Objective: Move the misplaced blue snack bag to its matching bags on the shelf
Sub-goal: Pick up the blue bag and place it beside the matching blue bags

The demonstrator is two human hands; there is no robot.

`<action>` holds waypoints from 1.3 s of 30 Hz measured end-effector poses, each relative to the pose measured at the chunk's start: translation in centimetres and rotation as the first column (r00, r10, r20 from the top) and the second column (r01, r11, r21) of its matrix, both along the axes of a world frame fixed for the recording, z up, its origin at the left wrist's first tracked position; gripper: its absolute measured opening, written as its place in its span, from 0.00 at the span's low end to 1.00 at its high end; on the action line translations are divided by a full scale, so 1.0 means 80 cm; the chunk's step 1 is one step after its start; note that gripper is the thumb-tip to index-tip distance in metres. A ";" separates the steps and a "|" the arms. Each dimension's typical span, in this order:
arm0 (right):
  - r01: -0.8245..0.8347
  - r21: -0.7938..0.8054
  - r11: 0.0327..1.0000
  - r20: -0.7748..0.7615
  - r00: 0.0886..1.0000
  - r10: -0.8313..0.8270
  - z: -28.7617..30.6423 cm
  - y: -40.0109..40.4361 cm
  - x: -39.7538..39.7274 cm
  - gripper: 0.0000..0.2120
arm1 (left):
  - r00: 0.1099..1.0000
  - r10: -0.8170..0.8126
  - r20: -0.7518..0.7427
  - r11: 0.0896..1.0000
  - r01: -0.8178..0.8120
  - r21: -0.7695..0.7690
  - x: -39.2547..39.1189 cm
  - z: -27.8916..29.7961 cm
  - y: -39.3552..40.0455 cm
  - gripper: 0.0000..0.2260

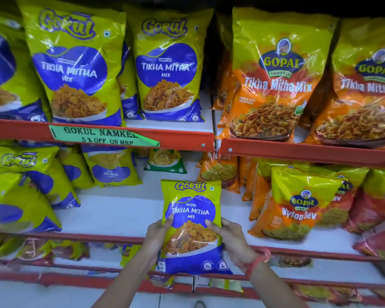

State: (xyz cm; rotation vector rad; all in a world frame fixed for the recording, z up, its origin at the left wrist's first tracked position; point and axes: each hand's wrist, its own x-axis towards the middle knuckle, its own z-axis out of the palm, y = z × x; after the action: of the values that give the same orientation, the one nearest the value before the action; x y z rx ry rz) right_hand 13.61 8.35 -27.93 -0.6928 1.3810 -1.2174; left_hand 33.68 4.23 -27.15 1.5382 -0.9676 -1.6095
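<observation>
A small yellow-and-blue Gokul Tikha Mitha Mix bag is held upright in front of the middle shelf. My left hand grips its left edge and my right hand grips its right edge, thumbs on the front. Larger matching Gokul Tikha Mitha bags stand on the upper shelf, top centre and left. More yellow-and-blue Gokul bags lie on the middle shelf at left.
Orange Gopal Tikha Mitha Mix bags fill the upper shelf's right half. Gopal Nylon Sev bags stand on the middle shelf at right. White shelf board shows behind the held bag. Red shelf rails carry a green offer label.
</observation>
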 end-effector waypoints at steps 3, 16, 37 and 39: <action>-0.058 -0.041 0.997 -0.011 0.998 0.058 0.010 0.025 0.011 0.17 | 0.999 -0.006 -0.034 0.998 0.003 -0.062 0.013 0.012 0.026 0.13; -0.152 -0.406 0.901 -0.179 0.980 0.084 0.160 0.038 0.029 0.18 | 0.986 -0.086 -0.142 0.905 0.017 -0.425 0.048 0.157 0.037 0.11; -0.236 -0.712 0.661 -0.352 0.935 -0.045 0.334 -0.168 0.013 0.21 | 0.991 -0.103 -0.080 0.615 0.000 -0.789 0.031 0.349 -0.143 0.08; -0.223 -0.700 0.679 -0.339 0.940 -0.041 0.325 -0.178 0.015 0.19 | 0.994 -0.085 -0.075 0.617 -0.007 -0.787 0.032 0.342 -0.157 0.11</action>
State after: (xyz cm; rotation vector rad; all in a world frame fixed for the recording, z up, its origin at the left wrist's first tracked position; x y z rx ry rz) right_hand 14.84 -5.90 -1.95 -1.5822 1.0528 -1.6357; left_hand 36.27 -8.34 0.21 0.7931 -1.4063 -1.0130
